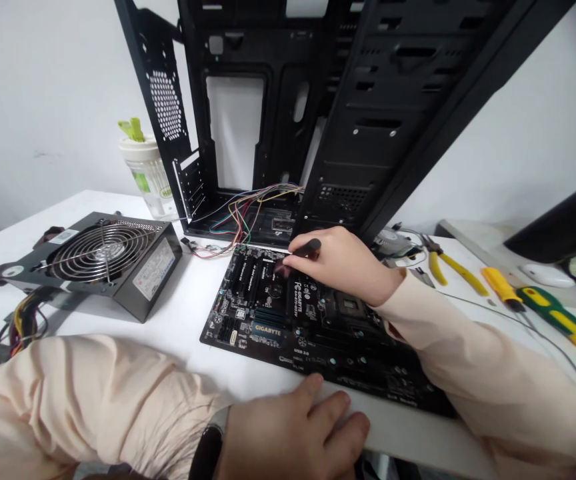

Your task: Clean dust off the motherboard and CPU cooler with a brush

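The right hand (343,267) pinches a slim black tool (308,249) between its fingers, tip low over the black Gigabyte motherboard (268,331). The left hand (293,433) steadies the board, fingers spread along its near edge.

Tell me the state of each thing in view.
Black metal computer case, open, no motherboard inside
Black power supply with round fan guard, outside case, fan up
Black Gigabyte motherboard, lying flat on white table
Multicoloured thin wires, loose at case bottom
Yellow-handled pliers, lying with handles apart
Right hand, gripping black stick-shaped item above motherboard
Left hand, open, resting at table edge
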